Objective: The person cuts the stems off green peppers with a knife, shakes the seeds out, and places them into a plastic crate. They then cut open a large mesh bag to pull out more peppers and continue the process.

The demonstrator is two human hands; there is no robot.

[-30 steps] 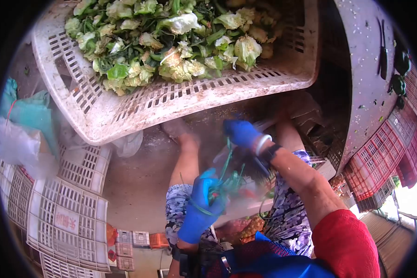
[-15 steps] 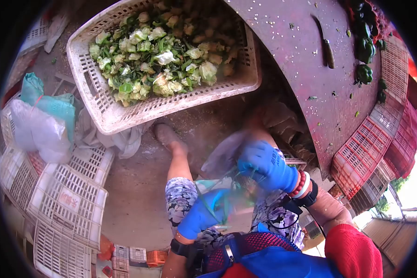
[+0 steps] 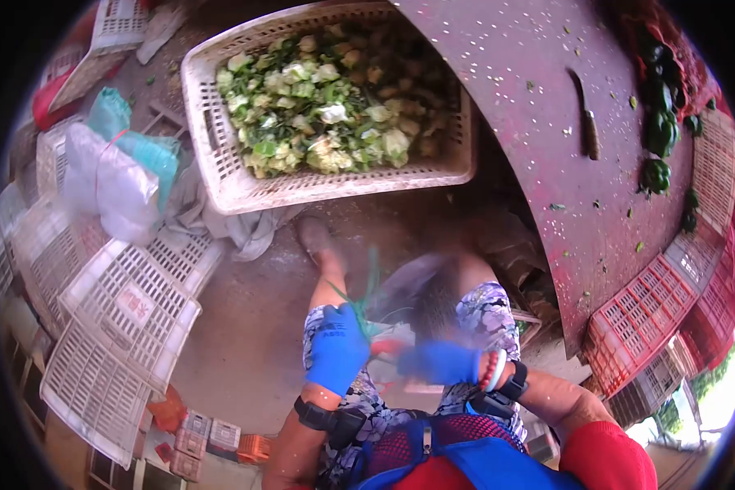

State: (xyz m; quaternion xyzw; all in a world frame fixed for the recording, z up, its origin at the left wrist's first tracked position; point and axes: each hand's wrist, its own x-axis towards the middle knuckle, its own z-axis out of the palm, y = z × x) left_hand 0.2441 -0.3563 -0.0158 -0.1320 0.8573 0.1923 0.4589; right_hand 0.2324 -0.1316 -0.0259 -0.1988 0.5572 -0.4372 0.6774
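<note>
My left hand point(image 3: 337, 349), in a blue glove, is closed over my left thigh. Thin green strands point(image 3: 369, 298) stick up from its fingers, blurred; they look like plastic twine. My right hand point(image 3: 439, 362), also gloved in blue, is smeared by motion to the right of it, above my lap. A small reddish blur point(image 3: 386, 347) lies between the two hands, and I cannot make out what it is or whether the right fingers hold it. A greyish translucent sheet point(image 3: 412, 282), possibly a plastic bag, is beyond the hands beside my right knee.
A white plastic crate point(image 3: 335, 193) of pale green trimmings stands ahead. On the table point(image 3: 539, 122) at right lie a knife point(image 3: 586, 114) and several green peppers point(image 3: 660, 131). White crates point(image 3: 131, 306) and bundled bags point(image 3: 110, 175) are at left; red crates point(image 3: 645, 306) stand at right.
My hands have moved apart; the left went up and left with the green strands, the right came down nearer my lap. The view has shifted, so the crate appears farther right.
</note>
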